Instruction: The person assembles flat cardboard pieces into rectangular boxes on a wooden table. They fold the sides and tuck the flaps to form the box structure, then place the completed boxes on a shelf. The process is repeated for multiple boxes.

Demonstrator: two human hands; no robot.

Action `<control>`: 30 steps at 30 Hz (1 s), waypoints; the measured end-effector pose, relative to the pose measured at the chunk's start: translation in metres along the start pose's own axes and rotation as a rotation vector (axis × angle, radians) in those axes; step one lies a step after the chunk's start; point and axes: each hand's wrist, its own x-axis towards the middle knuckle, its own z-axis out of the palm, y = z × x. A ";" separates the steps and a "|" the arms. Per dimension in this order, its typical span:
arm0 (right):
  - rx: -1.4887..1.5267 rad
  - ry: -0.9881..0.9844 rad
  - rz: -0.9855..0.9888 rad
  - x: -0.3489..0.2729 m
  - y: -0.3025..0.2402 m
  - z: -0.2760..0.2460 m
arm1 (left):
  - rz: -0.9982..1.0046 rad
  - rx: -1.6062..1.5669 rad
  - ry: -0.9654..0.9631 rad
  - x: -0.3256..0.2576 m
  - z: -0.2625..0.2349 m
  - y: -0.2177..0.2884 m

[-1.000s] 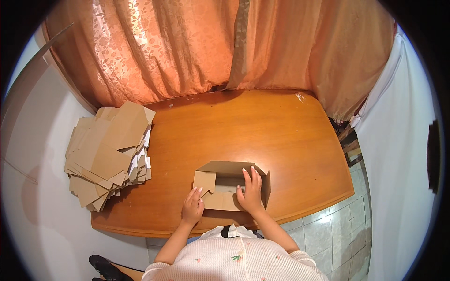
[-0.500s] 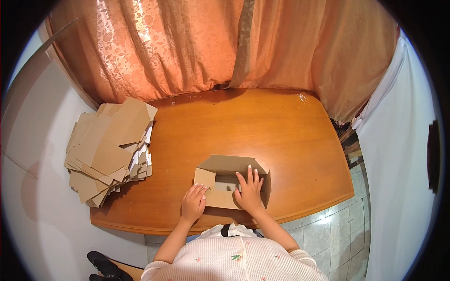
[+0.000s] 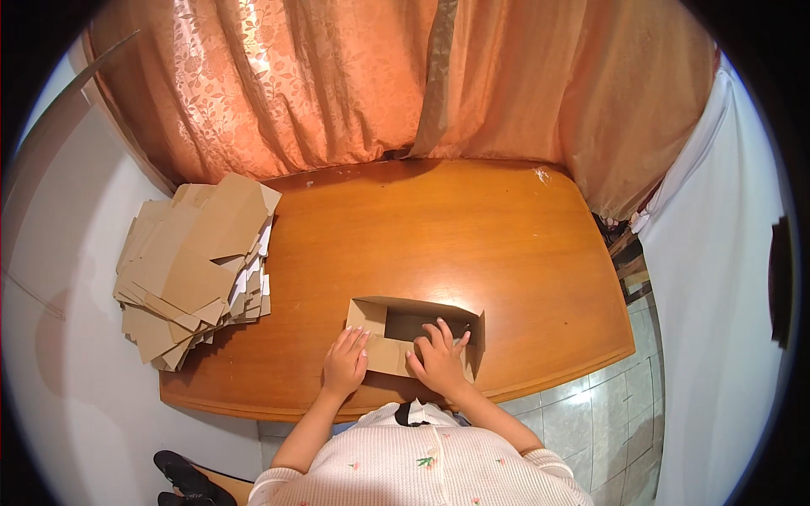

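A brown cardboard box sits near the table's front edge, its upper side partly uncovered and its inside dark. My left hand rests on the near left corner, fingers stretched over the left flap and thumb apart. Spread above the near flap is my right hand, its fingertips reaching over the opening towards the right end. Its fingers hold nothing that I can see. The far panel slopes along the back of the opening. My right hand covers part of the near flap and the box's right side.
A tall, uneven stack of flattened cardboard pieces lies at the table's left end. The brown wooden table has a rounded front edge. Orange curtains hang behind it, and a white cloth hangs on the right.
The far flap, which stood up beyond the rim, has come down and inward. My right hand has drawn slightly left and towards me, its fingers more bent; my left hand stays at the corner.
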 end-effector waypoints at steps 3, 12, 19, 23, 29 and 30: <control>-0.017 0.050 -0.005 -0.001 0.001 0.002 | 0.002 -0.023 0.014 0.000 0.003 -0.002; 0.015 0.086 -0.042 -0.002 -0.001 -0.003 | -0.018 -0.022 -0.093 0.003 -0.008 0.006; 0.030 0.072 -0.025 0.002 -0.002 -0.001 | -0.121 -0.208 -0.067 0.014 -0.013 0.012; -0.020 0.110 -0.022 0.000 -0.005 0.001 | -0.134 -0.196 -0.010 0.028 -0.009 0.002; -0.042 0.136 0.054 0.003 -0.002 -0.004 | -0.082 -0.088 -0.099 0.023 -0.005 0.001; -0.036 0.168 0.063 0.004 -0.001 -0.008 | -0.068 -0.050 -0.123 0.022 -0.005 0.001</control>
